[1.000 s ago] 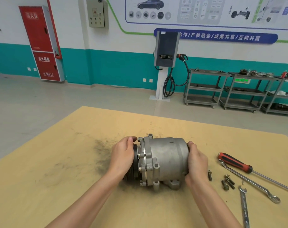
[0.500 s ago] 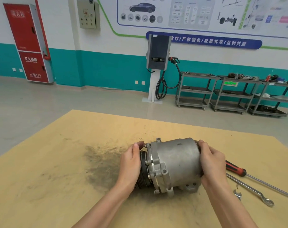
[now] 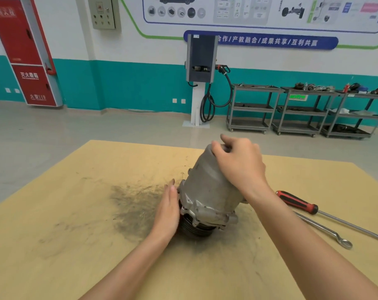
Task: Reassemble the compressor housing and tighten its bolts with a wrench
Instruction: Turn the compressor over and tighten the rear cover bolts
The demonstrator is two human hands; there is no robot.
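Note:
The grey metal compressor (image 3: 207, 191) stands tilted on the table, its black pulley end (image 3: 194, 228) down and its closed end leaning up and away to the right. My right hand (image 3: 240, 163) grips the raised top end of the housing. My left hand (image 3: 167, 211) lies flat against the pulley end and the flange, fingers straight. A long wrench (image 3: 326, 230) lies on the table to the right. The loose bolts are hidden behind my right forearm.
A red-handled screwdriver (image 3: 296, 202) lies beside the wrench on the tan table (image 3: 54, 234). A dark grease smear (image 3: 132, 202) marks the table left of the compressor. Beyond the table are a charging post (image 3: 201, 61) and grey tool carts (image 3: 300, 111).
The compressor went from lying on its side to tilted up on its pulley end. My right hand rose with the housing's closed end. The view shifted, hiding the bolts.

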